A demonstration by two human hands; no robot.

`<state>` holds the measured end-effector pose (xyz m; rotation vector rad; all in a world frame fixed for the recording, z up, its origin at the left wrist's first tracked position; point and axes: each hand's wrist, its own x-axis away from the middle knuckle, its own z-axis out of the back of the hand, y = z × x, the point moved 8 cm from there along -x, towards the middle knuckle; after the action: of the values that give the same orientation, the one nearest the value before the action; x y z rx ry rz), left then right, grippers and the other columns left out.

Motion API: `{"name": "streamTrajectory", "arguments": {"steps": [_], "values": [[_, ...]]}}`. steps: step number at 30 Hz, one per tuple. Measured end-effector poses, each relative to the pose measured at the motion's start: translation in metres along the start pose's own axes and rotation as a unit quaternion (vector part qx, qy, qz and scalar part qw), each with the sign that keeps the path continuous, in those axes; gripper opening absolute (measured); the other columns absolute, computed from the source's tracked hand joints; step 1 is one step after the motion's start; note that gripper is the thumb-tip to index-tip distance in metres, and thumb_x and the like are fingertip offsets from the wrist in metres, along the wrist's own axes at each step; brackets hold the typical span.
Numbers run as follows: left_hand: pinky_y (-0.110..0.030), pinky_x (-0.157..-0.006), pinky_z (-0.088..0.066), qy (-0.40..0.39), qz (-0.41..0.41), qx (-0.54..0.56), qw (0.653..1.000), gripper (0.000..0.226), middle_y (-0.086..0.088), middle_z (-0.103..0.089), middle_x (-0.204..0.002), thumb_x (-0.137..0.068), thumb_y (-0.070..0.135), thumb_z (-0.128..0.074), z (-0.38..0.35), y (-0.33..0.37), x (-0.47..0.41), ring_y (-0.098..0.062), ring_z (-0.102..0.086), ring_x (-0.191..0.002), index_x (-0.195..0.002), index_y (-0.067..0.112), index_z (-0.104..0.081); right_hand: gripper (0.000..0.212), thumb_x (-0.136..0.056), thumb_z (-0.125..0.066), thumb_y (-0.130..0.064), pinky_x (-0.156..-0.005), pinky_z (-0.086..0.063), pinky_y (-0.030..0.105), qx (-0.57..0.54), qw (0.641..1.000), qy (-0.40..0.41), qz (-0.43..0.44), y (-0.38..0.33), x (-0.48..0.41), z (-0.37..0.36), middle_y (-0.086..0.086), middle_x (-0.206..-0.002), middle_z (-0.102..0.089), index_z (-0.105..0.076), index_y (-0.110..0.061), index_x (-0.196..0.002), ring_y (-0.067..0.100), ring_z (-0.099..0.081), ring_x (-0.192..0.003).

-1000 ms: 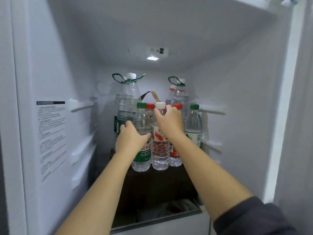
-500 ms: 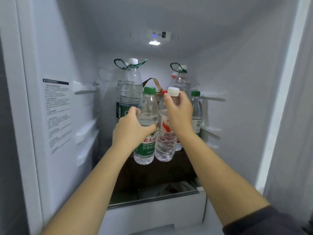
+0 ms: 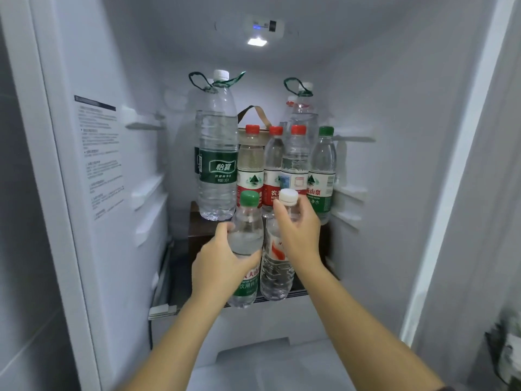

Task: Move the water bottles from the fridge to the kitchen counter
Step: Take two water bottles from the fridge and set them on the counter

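1. Inside the fridge [image 3: 394,122], near the front edge of the shelf [image 3: 298,293], two small bottles are upright, side by side and almost touching.
2. The left grip [image 3: 222,263] is curled round the middle of the green-cap bottle [image 3: 248,235], with the thumb on its right side and part of the label covered.
3. The right grip [image 3: 298,232] is closed round the shoulder of the white-cap bottle [image 3: 277,275] (clear, with a red mark), fingers just under the cap.
4. The base of the green-cap bottle shows lower than the shelf edge, so it is in front of the shelf and not on it. For the white-cap bottle I cannot tell.
5. Behind them, on a dark block [image 3: 197,227], three red-cap bottles [image 3: 251,165] stand in a row, with a side bottle [image 3: 323,170], green-capped, at their right.
6. At the left stands a big bottle [image 3: 218,165] with a green label and a green strap at the neck. A back bottle [image 3: 303,114] of the same kind is at the rear right.
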<state>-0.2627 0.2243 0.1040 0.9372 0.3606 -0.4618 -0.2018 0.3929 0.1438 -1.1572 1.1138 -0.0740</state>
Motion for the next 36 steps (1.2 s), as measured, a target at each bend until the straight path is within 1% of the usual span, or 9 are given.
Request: {"name": "streamTrajectory", "arguments": {"steps": [7, 13, 16, 19, 22, 28, 31, 34, 36], "values": [[-0.036, -0.075, -0.056, 0.018, 0.003, 0.003, 1.000, 0.069, 0.012, -0.066, -0.111, -0.070, 0.061, -0.072, -0.009, -0.010, -0.004, -0.016, -0.064, -0.097, -0.126, 0.033, -0.044, 0.016, -0.093, -0.066, -0.022, -0.078, -0.046, 0.007, -0.013, 1.000, -0.017, -0.019, 0.015, -0.007, -0.004, -0.012, -0.101, -0.070, -0.066, -0.024, -0.109, -0.006, -0.063, -0.095], [-0.035, -0.073, -0.055, 0.015, 0.011, 0.013, 1.000, 0.065, 0.014, -0.064, -0.107, -0.072, 0.060, -0.070, -0.014, -0.014, -0.010, -0.015, -0.063, -0.092, -0.124, 0.034, -0.043, 0.011, -0.094, -0.064, -0.029, -0.083, -0.048, 0.023, 0.005, 0.999, -0.039, -0.037, 0.026, -0.018, -0.012, -0.013, -0.099, -0.070, -0.064, -0.030, -0.105, -0.003, -0.063, -0.092], [-0.037, -0.075, -0.055, 0.001, 0.018, 0.016, 1.000, 0.069, 0.013, -0.060, -0.107, -0.073, 0.059, -0.071, -0.020, -0.019, -0.007, -0.019, -0.063, -0.094, -0.126, 0.032, -0.037, 0.038, -0.088, -0.062, -0.046, -0.098, -0.050, 0.034, 0.020, 0.998, -0.032, -0.048, 0.039, -0.011, -0.011, -0.013, -0.118, -0.064, -0.059, -0.029, -0.123, 0.002, -0.059, -0.111], [-0.042, -0.077, -0.057, -0.014, 0.044, 0.056, 0.997, 0.076, 0.012, -0.062, -0.109, -0.067, 0.058, -0.076, -0.032, -0.035, 0.001, -0.018, -0.065, -0.095, -0.126, 0.033, -0.035, 0.057, -0.087, -0.067, -0.039, -0.105, -0.042, 0.028, 0.029, 0.998, -0.035, -0.039, 0.050, 0.014, -0.003, -0.012, -0.137, -0.052, -0.045, -0.031, -0.139, 0.003, -0.049, -0.127], [-0.040, -0.080, -0.057, -0.031, 0.062, 0.116, 0.991, 0.079, 0.009, -0.064, -0.113, -0.065, 0.051, -0.081, -0.045, -0.054, 0.011, -0.013, -0.064, -0.096, -0.127, 0.030, -0.037, 0.066, -0.089, -0.073, -0.024, -0.103, -0.046, 0.024, 0.008, 0.995, -0.063, -0.078, 0.077, 0.044, 0.005, -0.014, -0.136, -0.051, -0.038, -0.029, -0.144, -0.002, -0.050, -0.125], [-0.016, -0.070, -0.044, -0.073, 0.062, 0.160, 0.982, 0.078, 0.009, -0.061, -0.112, -0.067, 0.033, -0.085, -0.060, -0.066, 0.017, -0.007, -0.059, -0.094, -0.130, 0.022, -0.041, 0.073, -0.085, -0.075, -0.011, -0.084, -0.048, 0.007, 0.033, 0.977, -0.151, -0.145, 0.119, 0.072, 0.008, -0.024, -0.127, -0.053, -0.034, -0.032, -0.141, -0.013, -0.055, -0.113], [-0.016, -0.072, -0.043, -0.092, 0.074, 0.184, 0.976, 0.080, 0.012, -0.058, -0.109, -0.066, 0.027, -0.087, -0.068, -0.068, 0.016, -0.008, -0.057, -0.096, -0.132, 0.022, -0.041, 0.074, -0.077, -0.082, -0.015, -0.085, -0.052, 0.014, 0.076, 0.964, -0.188, -0.169, 0.131, 0.071, 0.006, -0.018, -0.121, -0.061, -0.038, -0.034, -0.134, -0.003, -0.062, -0.111], [-0.016, -0.071, -0.044, -0.114, 0.086, 0.205, 0.968, 0.077, 0.012, -0.060, -0.106, -0.064, 0.025, -0.088, -0.077, -0.070, 0.012, -0.009, -0.059, -0.097, -0.128, 0.023, -0.045, 0.076, -0.070, -0.087, -0.021, -0.097, -0.054, 0.036, 0.090, 0.951, -0.238, -0.173, 0.131, 0.063, 0.001, -0.009, -0.124, -0.065, -0.044, -0.027, -0.133, 0.006, -0.065, -0.113], [-0.018, -0.073, -0.046, -0.122, 0.096, 0.223, 0.963, 0.072, 0.013, -0.061, -0.105, -0.064, 0.022, -0.088, -0.081, -0.073, 0.008, -0.009, -0.060, -0.098, -0.123, 0.027, -0.047, 0.075, -0.070, -0.087, -0.014, -0.102, -0.052, 0.043, 0.085, 0.944, -0.274, -0.163, 0.126, 0.059, -0.005, -0.005, -0.125, -0.066, -0.046, -0.026, -0.132, 0.011, -0.064, -0.116]]}}
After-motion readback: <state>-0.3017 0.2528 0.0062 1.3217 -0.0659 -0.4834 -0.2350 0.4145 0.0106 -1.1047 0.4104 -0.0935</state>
